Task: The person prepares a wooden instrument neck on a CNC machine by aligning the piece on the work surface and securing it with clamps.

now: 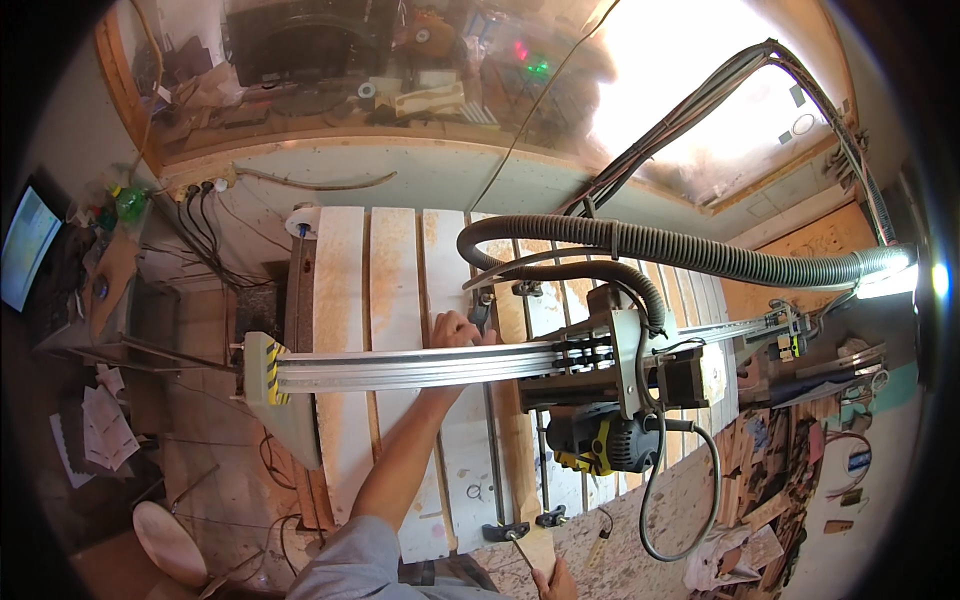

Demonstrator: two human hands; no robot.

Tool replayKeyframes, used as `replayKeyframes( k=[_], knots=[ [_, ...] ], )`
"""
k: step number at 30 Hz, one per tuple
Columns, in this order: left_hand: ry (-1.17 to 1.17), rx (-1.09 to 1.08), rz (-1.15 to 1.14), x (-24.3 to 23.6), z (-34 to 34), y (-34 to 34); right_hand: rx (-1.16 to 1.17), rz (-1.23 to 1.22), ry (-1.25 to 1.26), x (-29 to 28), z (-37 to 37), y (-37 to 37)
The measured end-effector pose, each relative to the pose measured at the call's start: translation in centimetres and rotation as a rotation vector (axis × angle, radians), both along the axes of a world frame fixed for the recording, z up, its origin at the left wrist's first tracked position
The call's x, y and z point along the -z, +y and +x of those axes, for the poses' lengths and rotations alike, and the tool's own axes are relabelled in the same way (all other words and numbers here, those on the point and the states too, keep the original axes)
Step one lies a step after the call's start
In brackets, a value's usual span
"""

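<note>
My left arm reaches beneath the aluminium gantry beam of a CNC router. On the far side, my left hand (455, 330) is closed with bent fingers around a dark hold-down clamp (482, 312) on the slatted bed. At the bottom, my right hand (556, 583) grips the near end of a light wooden board (516, 455). This long, narrow board lies along the bed and passes under the beam. Dark clamps (506, 532) sit beside its near end. A thin rod slants from there toward my right hand.
The router spindle (605, 442), black and yellow, hangs right of the board with a looped cable. A ribbed hose (690, 250) arches above the bed (395, 270). The beam (420, 370) crosses over my left forearm. Wood offcuts (770, 490) lie at right; a monitor (30, 245) stands left.
</note>
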State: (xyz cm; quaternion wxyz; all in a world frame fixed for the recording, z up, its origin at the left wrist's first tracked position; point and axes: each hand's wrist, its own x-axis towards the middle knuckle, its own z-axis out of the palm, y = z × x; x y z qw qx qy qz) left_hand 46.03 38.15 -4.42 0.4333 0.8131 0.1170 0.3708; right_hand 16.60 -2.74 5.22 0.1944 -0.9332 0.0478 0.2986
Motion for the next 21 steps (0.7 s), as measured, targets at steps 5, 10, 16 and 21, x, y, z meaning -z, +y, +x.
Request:
replayKeyframes(
  k=[5,10,16,21],
  knots=[
    [-0.081,-0.198,0.023,-1.4,1.7,0.9,-0.024,-0.017,0.008,-0.6,0.4,0.6],
    [0.002,-0.071,0.069,-0.3,0.9,1.2,0.007,-0.005,0.035,-1.0,0.3,0.9],
    [0.024,-0.152,0.102,-0.3,1.8,0.9,0.009,-0.050,0.080,-1.1,0.6,0.9],
    [0.394,-0.082,0.119,-1.9,3.8,-0.3,-0.134,-0.085,-0.097,0.9,-0.4,-0.7]
  ],
)
